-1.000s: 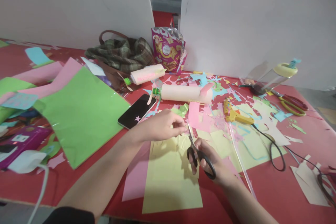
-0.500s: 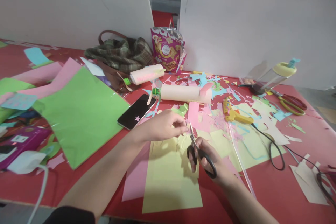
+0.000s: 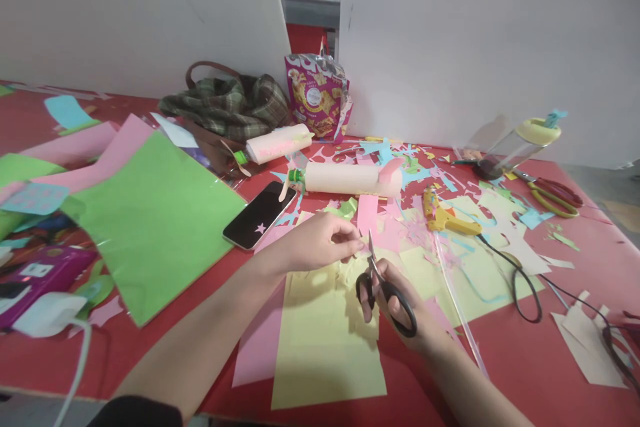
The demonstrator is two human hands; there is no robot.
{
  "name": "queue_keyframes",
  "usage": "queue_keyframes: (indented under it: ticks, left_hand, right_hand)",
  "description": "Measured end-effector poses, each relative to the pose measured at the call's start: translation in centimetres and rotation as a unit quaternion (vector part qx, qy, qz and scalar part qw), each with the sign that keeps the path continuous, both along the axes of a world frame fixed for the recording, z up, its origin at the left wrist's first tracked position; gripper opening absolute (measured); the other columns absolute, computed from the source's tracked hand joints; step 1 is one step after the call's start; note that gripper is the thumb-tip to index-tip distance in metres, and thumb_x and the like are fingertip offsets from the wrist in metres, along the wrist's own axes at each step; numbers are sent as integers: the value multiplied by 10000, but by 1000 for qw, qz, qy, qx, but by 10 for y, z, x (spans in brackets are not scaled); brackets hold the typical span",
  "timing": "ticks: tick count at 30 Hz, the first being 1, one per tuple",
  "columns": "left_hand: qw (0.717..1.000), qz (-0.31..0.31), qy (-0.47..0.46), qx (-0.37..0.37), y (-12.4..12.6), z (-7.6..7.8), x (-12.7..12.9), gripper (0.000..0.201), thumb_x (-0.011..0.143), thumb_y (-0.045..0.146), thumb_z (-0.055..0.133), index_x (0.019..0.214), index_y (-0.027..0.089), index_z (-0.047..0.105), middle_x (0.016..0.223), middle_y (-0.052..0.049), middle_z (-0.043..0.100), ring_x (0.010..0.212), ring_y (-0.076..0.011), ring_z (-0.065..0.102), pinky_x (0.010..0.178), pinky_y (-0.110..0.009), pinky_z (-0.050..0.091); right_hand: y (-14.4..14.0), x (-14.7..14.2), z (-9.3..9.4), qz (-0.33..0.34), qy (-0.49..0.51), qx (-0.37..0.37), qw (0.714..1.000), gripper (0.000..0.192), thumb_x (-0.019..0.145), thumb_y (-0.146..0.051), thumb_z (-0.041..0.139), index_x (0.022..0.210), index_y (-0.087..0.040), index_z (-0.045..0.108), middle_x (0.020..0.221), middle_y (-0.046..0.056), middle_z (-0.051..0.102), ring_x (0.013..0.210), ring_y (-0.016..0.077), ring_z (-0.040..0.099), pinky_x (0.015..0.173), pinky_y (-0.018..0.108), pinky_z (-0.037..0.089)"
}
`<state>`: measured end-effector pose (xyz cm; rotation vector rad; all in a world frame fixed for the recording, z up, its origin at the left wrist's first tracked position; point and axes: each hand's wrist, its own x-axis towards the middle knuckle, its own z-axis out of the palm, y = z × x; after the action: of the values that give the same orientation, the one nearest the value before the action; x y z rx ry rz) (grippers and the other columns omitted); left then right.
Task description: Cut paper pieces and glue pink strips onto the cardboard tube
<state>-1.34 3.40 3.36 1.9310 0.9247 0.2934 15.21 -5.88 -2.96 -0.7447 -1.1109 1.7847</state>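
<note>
Between both hands: small paper scrap (image 3: pixel 361 245), pinched by left hand (image 3: pixel 320 240); black-handled scissors (image 3: pixel 383 283), gripped by right hand (image 3: pixel 400 310), above yellow sheet (image 3: pixel 320 347).

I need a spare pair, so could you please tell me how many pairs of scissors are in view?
2: black-handled scissors in the right hand, and red-and-yellow scissors lying far right. Paper may hide others.
</note>
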Motion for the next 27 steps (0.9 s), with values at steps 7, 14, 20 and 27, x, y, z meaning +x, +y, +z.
queue_keyframes:
  ticks: [7,14,20,27]
  left_hand:
    - [999,15,-29,-33,-3,-3,4,244,749,319,416,582,156,485,550,34,483,513,-74,426,518,-197,332]
    - [995,20,-68,-74,-5,-7,8,237,752,295,415,575,149,477,547,28,466,541,-82,455,523,-200,344]
    - [981,52,-137,-124,-11,-7,16,247,749,293,440,551,146,461,541,36,458,534,-70,450,531,-197,343]
    - [976,85,-146,-135,-15,-8,19,242,741,274,446,535,150,415,533,49,424,526,-65,427,527,-198,318]
  right_hand:
    - [0,1,-3,-12,8,-2,1000,328,701,-489,523,789,-214,366,765,6,453,584,95,420,592,255,324]
    - [1,-1,2,-26,7,-10,1000,350,683,-515,521,781,-220,360,736,7,450,611,121,425,614,275,338]
    - [3,-2,7,-29,3,0,1000,355,688,-531,500,778,-218,356,739,15,449,610,127,420,592,275,345]
    - [2,-2,6,-43,-8,0,999,346,696,-527,492,773,-223,346,741,14,446,588,121,410,572,271,337]
